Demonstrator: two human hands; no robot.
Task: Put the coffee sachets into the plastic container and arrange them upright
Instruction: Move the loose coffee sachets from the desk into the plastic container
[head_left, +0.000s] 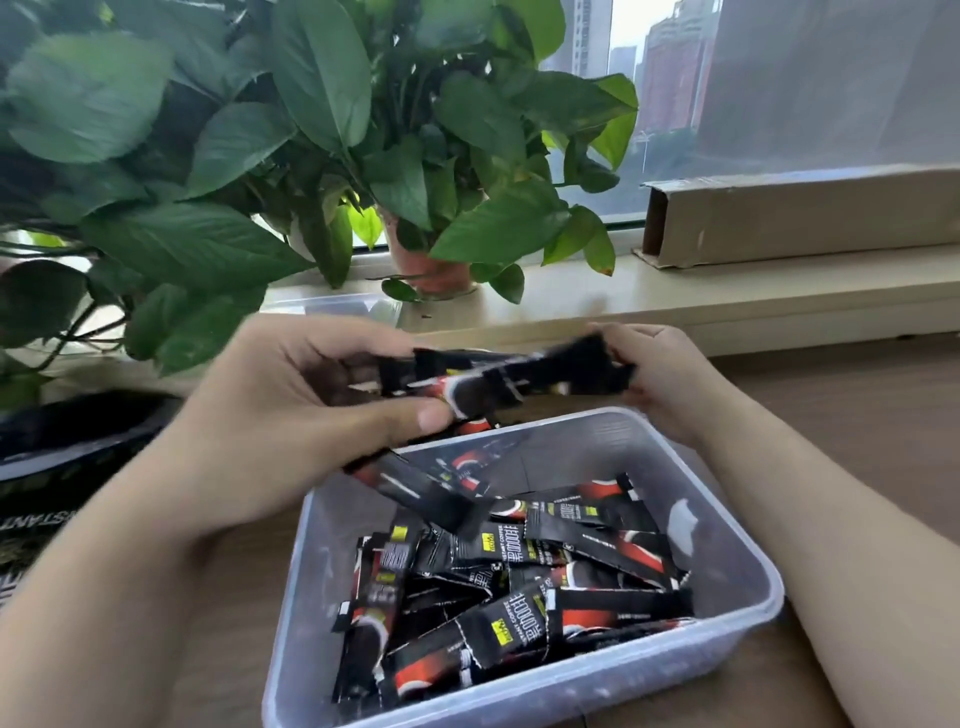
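"As I read the head view, the left hand (291, 415) grips one end of a bundle of sachets (498, 379), thumb underneath and fingers curled over the top."

"And the right hand?"

"The right hand (670, 379) pinches the other end. The bundle runs level between the two hands, above the far edge of the container (775, 587). It is blurred, so I cannot count the sachets in it."

"Anything else near the left hand?"

"One slanting sachet (415, 488) hangs just below it, over the container's far left corner. I cannot tell whether the hand touches it."

"What is inside the container?"

"A loose heap (519, 587) of black and red sachets, lying flat and crossing one another. I see none plainly upright. The container is clear plastic and sits on the wooden counter (857, 415)."

"And further out?"

"A black bag (62, 457) lies on the counter at the left, well apart from the container. Beyond the hands runs a sill (727, 296) with a potted plant (260, 156) on it. A long cardboard box (800, 218) lies on the sill to the right, against the window."
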